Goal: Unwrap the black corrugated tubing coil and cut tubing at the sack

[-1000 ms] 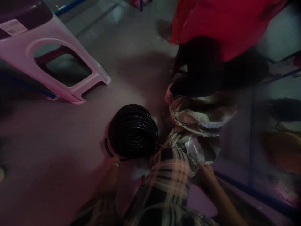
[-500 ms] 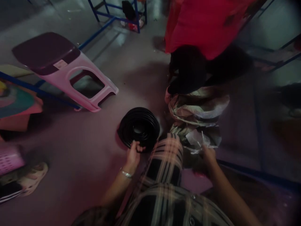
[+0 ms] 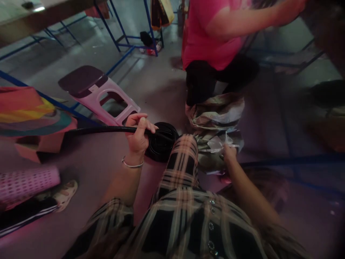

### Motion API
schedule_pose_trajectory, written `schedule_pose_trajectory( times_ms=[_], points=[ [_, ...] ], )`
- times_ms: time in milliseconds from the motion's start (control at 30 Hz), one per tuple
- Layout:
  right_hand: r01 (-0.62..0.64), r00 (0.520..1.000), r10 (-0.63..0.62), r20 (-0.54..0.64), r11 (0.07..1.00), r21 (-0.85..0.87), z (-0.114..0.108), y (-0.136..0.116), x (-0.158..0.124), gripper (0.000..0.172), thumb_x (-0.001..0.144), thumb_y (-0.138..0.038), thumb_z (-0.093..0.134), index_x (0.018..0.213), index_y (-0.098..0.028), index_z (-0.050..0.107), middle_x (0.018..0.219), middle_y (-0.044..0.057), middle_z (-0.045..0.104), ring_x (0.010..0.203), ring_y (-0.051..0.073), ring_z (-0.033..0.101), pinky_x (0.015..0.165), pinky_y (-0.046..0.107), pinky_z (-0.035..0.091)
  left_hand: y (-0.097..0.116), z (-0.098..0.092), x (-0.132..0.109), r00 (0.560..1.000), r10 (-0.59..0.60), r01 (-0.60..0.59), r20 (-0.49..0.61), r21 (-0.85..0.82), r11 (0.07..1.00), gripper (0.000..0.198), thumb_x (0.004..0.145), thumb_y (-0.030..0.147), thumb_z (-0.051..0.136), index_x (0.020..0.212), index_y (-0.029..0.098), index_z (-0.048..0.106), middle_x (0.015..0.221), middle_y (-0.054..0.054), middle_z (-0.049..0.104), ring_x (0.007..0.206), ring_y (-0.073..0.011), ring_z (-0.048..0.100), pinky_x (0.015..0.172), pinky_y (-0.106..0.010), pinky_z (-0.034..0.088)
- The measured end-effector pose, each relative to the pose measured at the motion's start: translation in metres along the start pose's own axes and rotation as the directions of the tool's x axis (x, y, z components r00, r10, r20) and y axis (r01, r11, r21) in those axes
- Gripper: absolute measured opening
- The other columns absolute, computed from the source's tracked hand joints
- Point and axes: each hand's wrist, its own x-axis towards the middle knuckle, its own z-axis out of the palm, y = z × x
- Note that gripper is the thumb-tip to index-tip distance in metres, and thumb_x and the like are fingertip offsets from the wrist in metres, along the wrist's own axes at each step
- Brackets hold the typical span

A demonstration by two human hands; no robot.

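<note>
My left hand [image 3: 138,135] is raised with its fingers closed around a length of black hose [image 3: 107,129], which looks ribbed and runs off to the left. Behind and below that hand, the coil of black hose [image 3: 164,144] lies on the floor beside my knee. My right hand [image 3: 229,153] is closed on some clear plastic strips [image 3: 217,144] that stick out on several sides of the fingers. Their exact kind is too blurred to tell. Just beyond them, a crumpled pale sack [image 3: 215,111] rests on the floor.
A pink stool with a dark seat [image 3: 83,81] stands at left. Nearby are a cardboard box [image 3: 40,147], a pink perforated basket [image 3: 29,183] and another person's shoe [image 3: 66,194]. A person in a pink shirt [image 3: 205,36] sits ahead, amid blue metal frames [image 3: 122,59].
My left hand has risen from the coil and moved left, now gripping a drawn-out length of hose. My right hand keeps its hold on the plastic strips. The camera view has tilted up.
</note>
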Motion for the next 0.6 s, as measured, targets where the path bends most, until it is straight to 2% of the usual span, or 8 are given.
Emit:
schedule_pose_trajectory(
  times_ms=[67, 167, 233, 333, 400, 467, 533, 600],
  points=[
    [0.028, 1.0, -0.027, -0.013, 0.996, 0.09, 0.0, -0.003, 0.004, 0.037, 0.069, -0.051, 0.071, 0.084, -0.018, 0.062, 0.068, -0.004, 0.057, 0.063, 0.013, 0.054, 0.054, 0.023, 0.044, 0.003, 0.019, -0.004, 0.995, 0.027, -0.035, 0.101, 0.075, 0.997, 0.029, 0.094, 0.046, 0.074, 0.09, 0.02, 0.063, 0.055, 0.01, 0.046, 0.048, -0.0085, 0.055, 0.064, -0.026, 0.058],
    [0.05, 0.994, -0.064, 0.091, 0.987, 0.151, 0.001, -0.005, 0.009, 0.038, 0.073, -0.052, 0.07, 0.091, -0.019, 0.063, 0.074, -0.004, 0.061, 0.066, 0.014, 0.056, 0.059, 0.024, 0.048, 0.008, 0.052, -0.004, 0.939, 0.188, -0.269, 0.288, 0.276, 0.923, 0.034, 0.098, 0.054, 0.067, 0.098, 0.02, 0.066, 0.062, 0.006, 0.051, 0.056, -0.0106, 0.059, 0.072, -0.029, 0.058],
    [0.068, 0.981, -0.071, 0.18, 0.997, 0.02, 0.001, -0.003, 0.013, 0.033, 0.075, -0.047, 0.069, 0.09, -0.018, 0.066, 0.077, -0.001, 0.065, 0.074, 0.017, 0.061, 0.066, 0.026, 0.051, 0.009, 0.08, -0.003, 0.837, 0.23, -0.474, 0.497, 0.447, 0.758, 0.041, 0.096, 0.057, 0.066, 0.11, 0.019, 0.067, 0.074, 0.002, 0.061, 0.071, -0.0144, 0.065, 0.081, -0.032, 0.057],
    [0.126, 0.961, -0.038, 0.272, 0.942, -0.311, -0.002, 0.003, 0.017, 0.025, 0.076, -0.036, 0.071, 0.091, -0.015, 0.074, 0.089, 0.006, 0.073, 0.093, 0.024, 0.068, 0.084, 0.032, 0.054, 0.001, 0.124, -0.004, 0.68, 0.03, -0.678, 0.733, 0.612, 0.406, 0.054, 0.095, 0.056, 0.066, 0.129, 0.015, 0.064, 0.098, -0.009, 0.07, 0.096, -0.0241, 0.069, 0.095, -0.04, 0.053],
    [0.162, 0.963, -0.037, 0.267, 0.871, -0.463, -0.003, 0.008, 0.018, 0.031, 0.079, -0.029, 0.068, 0.104, -0.014, 0.078, 0.105, 0.012, 0.076, 0.106, 0.028, 0.069, 0.096, 0.035, 0.052, -0.016, 0.148, -0.009, 0.642, -0.183, -0.72, 0.744, 0.668, 0.188, 0.052, 0.097, 0.049, 0.062, 0.135, 0.014, 0.061, 0.109, -0.015, 0.071, 0.107, -0.0295, 0.068, 0.098, -0.044, 0.051],
    [0.202, 0.965, -0.076, 0.25, 0.823, -0.53, -0.003, 0.013, 0.02, 0.04, 0.083, -0.024, 0.063, 0.119, -0.013, 0.077, 0.119, 0.016, 0.075, 0.115, 0.029, 0.067, 0.104, 0.036, 0.049, -0.041, 0.163, -0.015, 0.638, -0.388, -0.715, 0.665, 0.699, 0.022, 0.045, 0.099, 0.041, 0.057, 0.133, 0.013, 0.063, 0.113, -0.019, 0.072, 0.11, -0.0321, 0.068, 0.098, -0.045, 0.051],
    [0.241, 0.959, -0.114, 0.258, 0.806, -0.541, -0.001, 0.019, 0.021, 0.046, 0.083, -0.021, 0.061, 0.127, -0.013, 0.075, 0.126, 0.018, 0.073, 0.121, 0.03, 0.065, 0.107, 0.036, 0.048, -0.076, 0.17, -0.019, 0.629, -0.552, -0.687, 0.548, 0.724, -0.065, 0.04, 0.099, 0.037, 0.054, 0.128, 0.013, 0.067, 0.111, -0.02, 0.073, 0.109, -0.0324, 0.07, 0.096, -0.044, 0.053],
    [0.259, 0.954, -0.129, 0.27, 0.807, -0.53, 0.003, 0.028, 0.023, 0.05, 0.082, -0.02, 0.063, 0.131, -0.014, 0.073, 0.128, 0.018, 0.072, 0.123, 0.031, 0.064, 0.108, 0.038, 0.048, -0.118, 0.173, -0.021, 0.586, -0.662, -0.663, 0.467, 0.746, -0.06, 0.037, 0.098, 0.037, 0.054, 0.122, 0.014, 0.071, 0.11, -0.018, 0.075, 0.108, -0.0318, 0.071, 0.093, -0.041, 0.055]
  ],
)
